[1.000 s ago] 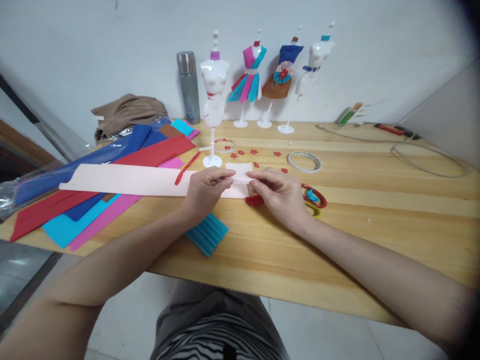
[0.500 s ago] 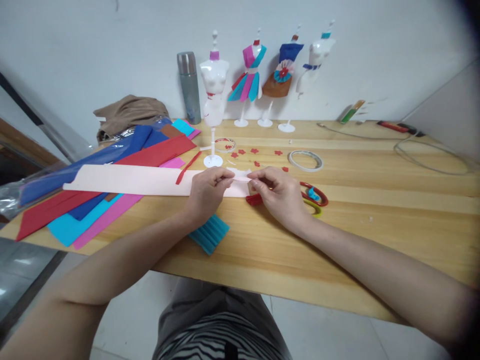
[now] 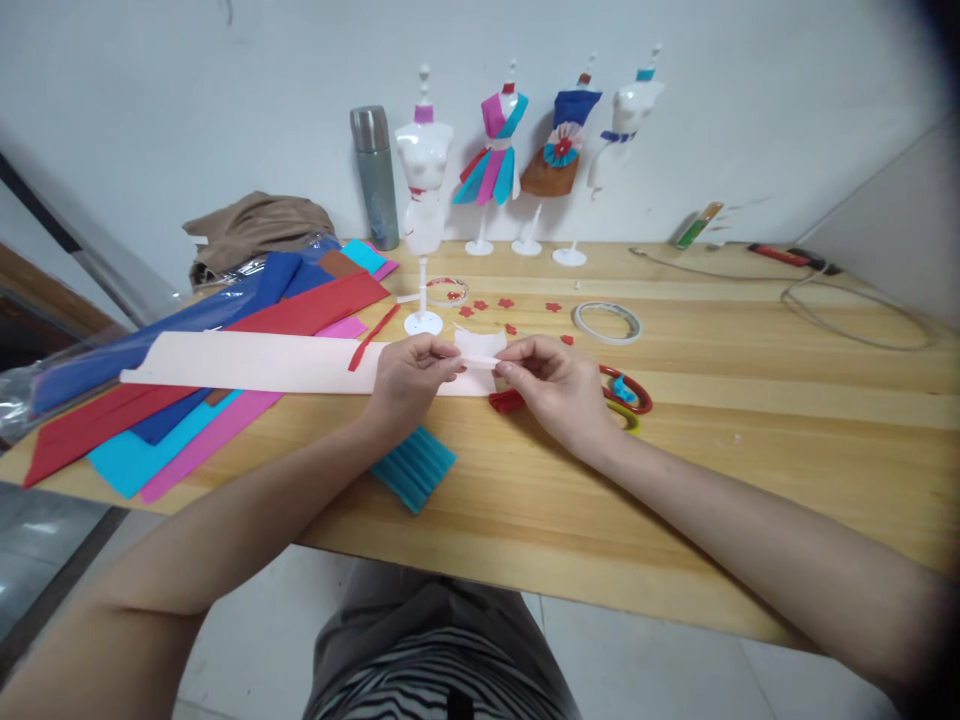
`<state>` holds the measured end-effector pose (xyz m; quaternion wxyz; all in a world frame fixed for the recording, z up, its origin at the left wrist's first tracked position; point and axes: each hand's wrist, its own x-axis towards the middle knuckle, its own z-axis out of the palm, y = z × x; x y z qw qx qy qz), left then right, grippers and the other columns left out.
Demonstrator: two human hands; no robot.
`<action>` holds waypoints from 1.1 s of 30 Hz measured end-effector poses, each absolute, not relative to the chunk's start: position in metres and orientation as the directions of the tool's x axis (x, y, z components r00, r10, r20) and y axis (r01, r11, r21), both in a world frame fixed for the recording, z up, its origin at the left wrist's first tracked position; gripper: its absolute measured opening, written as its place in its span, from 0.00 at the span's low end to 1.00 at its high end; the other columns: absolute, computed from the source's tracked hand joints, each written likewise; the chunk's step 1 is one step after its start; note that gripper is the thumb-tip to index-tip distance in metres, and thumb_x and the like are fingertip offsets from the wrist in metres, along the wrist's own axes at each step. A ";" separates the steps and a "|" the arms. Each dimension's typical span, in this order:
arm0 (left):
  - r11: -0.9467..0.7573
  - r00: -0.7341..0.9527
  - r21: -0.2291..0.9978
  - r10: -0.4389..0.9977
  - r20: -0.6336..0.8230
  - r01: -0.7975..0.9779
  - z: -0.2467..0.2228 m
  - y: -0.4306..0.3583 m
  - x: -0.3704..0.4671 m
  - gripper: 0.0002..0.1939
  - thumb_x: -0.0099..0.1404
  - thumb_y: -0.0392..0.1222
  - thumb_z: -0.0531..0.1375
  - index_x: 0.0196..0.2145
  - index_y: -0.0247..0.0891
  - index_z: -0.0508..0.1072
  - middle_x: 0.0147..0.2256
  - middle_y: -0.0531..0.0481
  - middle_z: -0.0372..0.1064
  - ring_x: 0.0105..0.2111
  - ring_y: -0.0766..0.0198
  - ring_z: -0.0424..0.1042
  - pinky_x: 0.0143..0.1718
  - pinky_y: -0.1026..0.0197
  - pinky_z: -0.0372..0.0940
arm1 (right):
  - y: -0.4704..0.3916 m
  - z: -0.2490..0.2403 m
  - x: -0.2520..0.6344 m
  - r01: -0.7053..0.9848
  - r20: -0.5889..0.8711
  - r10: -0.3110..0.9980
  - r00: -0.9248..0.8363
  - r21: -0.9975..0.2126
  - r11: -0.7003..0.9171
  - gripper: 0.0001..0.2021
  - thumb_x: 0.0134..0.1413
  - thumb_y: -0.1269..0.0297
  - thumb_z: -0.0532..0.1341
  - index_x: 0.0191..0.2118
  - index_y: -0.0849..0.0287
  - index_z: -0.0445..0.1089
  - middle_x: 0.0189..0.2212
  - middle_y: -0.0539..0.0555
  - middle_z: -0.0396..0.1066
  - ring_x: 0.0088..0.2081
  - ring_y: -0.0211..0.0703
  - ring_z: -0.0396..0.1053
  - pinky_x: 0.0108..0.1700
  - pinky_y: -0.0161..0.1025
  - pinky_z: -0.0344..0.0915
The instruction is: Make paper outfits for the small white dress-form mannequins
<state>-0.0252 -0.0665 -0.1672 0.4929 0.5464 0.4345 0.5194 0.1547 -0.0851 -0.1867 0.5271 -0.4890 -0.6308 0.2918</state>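
Observation:
Between my two hands is a small pale pink piece of paper [image 3: 481, 345], its near edge folded over into a narrow band. The fingertips of my left hand [image 3: 409, 388] pinch the left end of that fold. My right hand [image 3: 561, 392] pinches the right end between thumb and forefinger. Beneath them lies a long pale pink strip [image 3: 262, 362], with a thin red strip [image 3: 373, 338] across it. A pleated teal piece [image 3: 415, 470] rests by my left wrist. Under my right hand a red folded piece [image 3: 507, 401] partly shows.
A bare white mini mannequin [image 3: 424, 160] stands just beyond, with several dressed ones behind it. Small red flowers [image 3: 506, 303], a roll of tape [image 3: 607, 322] and red and yellow loop handles [image 3: 637, 390] lie nearby. Coloured sheets [image 3: 307, 305] pile up left; a flask [image 3: 375, 180] stands behind.
The pink piece now shows more of its upper part above my fingers, with its folded band more visible. Both hands keep their pinch. The view has shifted slightly.

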 end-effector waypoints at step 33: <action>-0.115 0.133 0.992 0.984 0.122 -0.058 -0.167 -0.063 -0.027 0.06 0.46 0.34 0.67 0.23 0.34 0.73 0.23 0.53 0.75 0.24 0.69 0.74 0.29 0.66 0.69 | -0.085 -0.188 0.154 0.258 0.377 0.924 0.068 -0.901 0.349 0.05 0.46 0.61 0.66 0.27 0.53 0.71 0.27 0.53 0.74 0.27 0.44 0.70 0.30 0.44 0.68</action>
